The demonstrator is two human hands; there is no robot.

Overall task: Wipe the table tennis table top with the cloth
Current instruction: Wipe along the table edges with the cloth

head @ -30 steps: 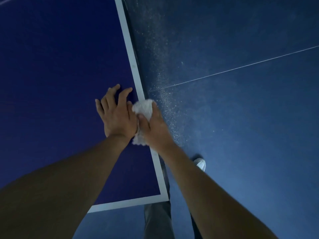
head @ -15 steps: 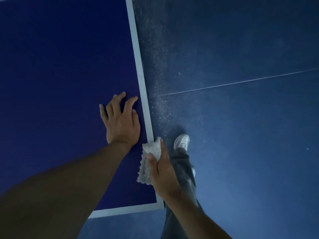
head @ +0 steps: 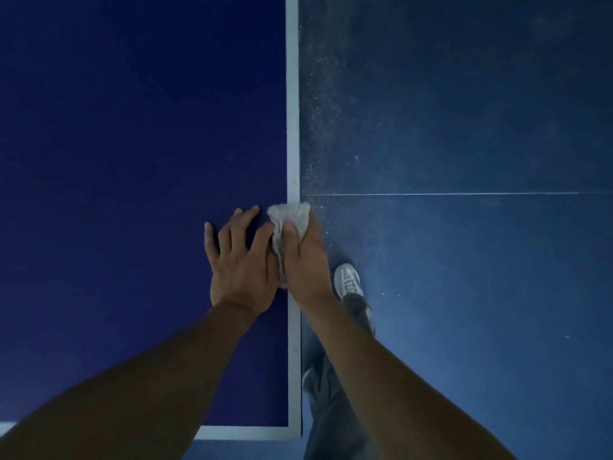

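Gripping the cloth (head: 292, 215) w/ my right hand (head: 306, 260), thumb pressed down on top & the other fingers curled round its outer side, I have it bunched right on the white side line (head: 292, 94) of the table top (head: 132, 161). The cloth is pale grey. Its front end fans out across the full width of that line, and a thin tail runs back along the line's inner edge, squeezed btw my two hands. My right hand sits over the line itself, knuckles hanging a bit past its outer edge. How much of the cloth lies flat under my palm I can't tell. My left hand (head: 240, 263) is just inside the line, palm down on the dark blue top, fingers spread & holding nothing, its thumb side touching the cloth's tail. Toward me the line runs to the corner, where it meets the white end line (head: 245, 432). Outside the line is the blue floor (head: 464, 293), w/ a band of pale specks (head: 318, 111) hugging the line's outer edge. A thin floor seam (head: 464, 194) runs straight away from the line, starting just ahead of the cloth. My white shoe (head: 347, 278) is on the floor just outside the line, next to my right wrist, & the grey trouser leg (head: 331, 410) follows the line's near stretch.
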